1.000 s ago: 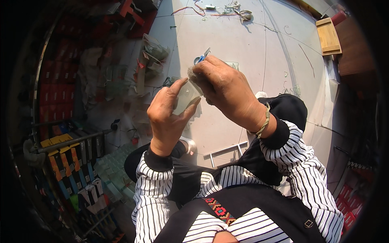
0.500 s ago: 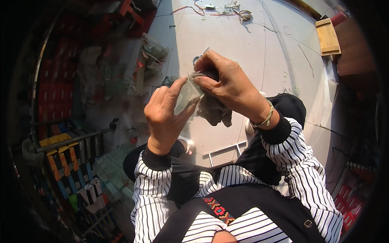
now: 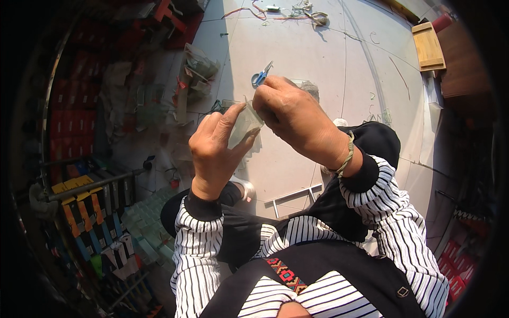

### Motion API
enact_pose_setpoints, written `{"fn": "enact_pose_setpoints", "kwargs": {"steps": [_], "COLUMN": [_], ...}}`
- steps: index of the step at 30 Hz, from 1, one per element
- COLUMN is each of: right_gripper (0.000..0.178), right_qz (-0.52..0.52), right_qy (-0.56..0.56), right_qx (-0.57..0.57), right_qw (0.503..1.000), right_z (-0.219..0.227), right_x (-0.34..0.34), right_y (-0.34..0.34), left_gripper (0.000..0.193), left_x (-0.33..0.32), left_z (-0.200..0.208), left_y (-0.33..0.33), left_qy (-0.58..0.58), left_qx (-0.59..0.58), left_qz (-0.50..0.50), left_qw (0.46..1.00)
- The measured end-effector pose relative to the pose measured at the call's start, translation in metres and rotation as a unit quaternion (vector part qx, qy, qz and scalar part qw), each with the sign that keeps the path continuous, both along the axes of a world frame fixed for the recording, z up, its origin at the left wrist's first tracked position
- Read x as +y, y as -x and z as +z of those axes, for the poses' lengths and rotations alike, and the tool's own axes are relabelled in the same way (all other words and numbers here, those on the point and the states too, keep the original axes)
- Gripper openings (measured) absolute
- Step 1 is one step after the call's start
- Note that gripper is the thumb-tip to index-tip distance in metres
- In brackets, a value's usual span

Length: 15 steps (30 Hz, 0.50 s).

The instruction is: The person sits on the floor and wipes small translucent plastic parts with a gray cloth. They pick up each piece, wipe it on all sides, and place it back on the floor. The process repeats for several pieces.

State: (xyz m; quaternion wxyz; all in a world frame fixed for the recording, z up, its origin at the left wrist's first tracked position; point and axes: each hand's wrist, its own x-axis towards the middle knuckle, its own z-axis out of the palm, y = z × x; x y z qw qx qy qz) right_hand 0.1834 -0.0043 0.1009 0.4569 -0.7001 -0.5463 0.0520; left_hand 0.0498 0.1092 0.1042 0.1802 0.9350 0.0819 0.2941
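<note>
My left hand (image 3: 212, 148) grips a translucent, pale, box-like piece (image 3: 242, 129) between its thumb and fingers. Its inner details are too unclear to tell whether it is glass or plastic. Close against the piece's upper right edge is my right hand (image 3: 294, 114), its fingers curled together; what they pinch is hidden. A crumpled grey cloth (image 3: 310, 89) shows just past the back of my right hand; whether the fingers still hold it is hidden. Blue-handled scissors (image 3: 260, 78) lie on the floor beyond my right fingertips.
Bundled clear pieces (image 3: 199, 71) and stacked translucent blocks (image 3: 148, 225) stand at my left, near a rack of colourful packages (image 3: 90, 212). A small metal frame (image 3: 294, 200) lies between my feet. Cord scraps (image 3: 313, 17) lie far ahead; a wooden stool (image 3: 428, 47) stands far right.
The grey cloth no longer hangs below my right hand and now shows beyond it. My right hand has turned knuckles up. More of the scissors shows; my left hand barely moved.
</note>
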Motion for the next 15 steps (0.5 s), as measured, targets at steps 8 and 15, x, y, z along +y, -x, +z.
{"fn": "enact_pose_setpoints", "kwargs": {"steps": [8,15], "right_gripper": [0.013,0.01], "right_qz": [-0.042,0.137], "right_qy": [-0.08,0.057], "right_qx": [0.007,0.183], "right_qw": [0.996,0.972], "right_z": [0.001,0.001], "right_x": [0.008,0.001], "right_y": [0.006,-0.004], "left_gripper": [0.052,0.044], "left_x": [-0.002,0.01], "left_z": [0.0,0.004], "left_y": [0.002,0.005], "left_qy": [0.027,0.113], "left_qx": [-0.012,-0.1], "left_qz": [-0.005,0.144], "left_qw": [1.0,0.978]}}
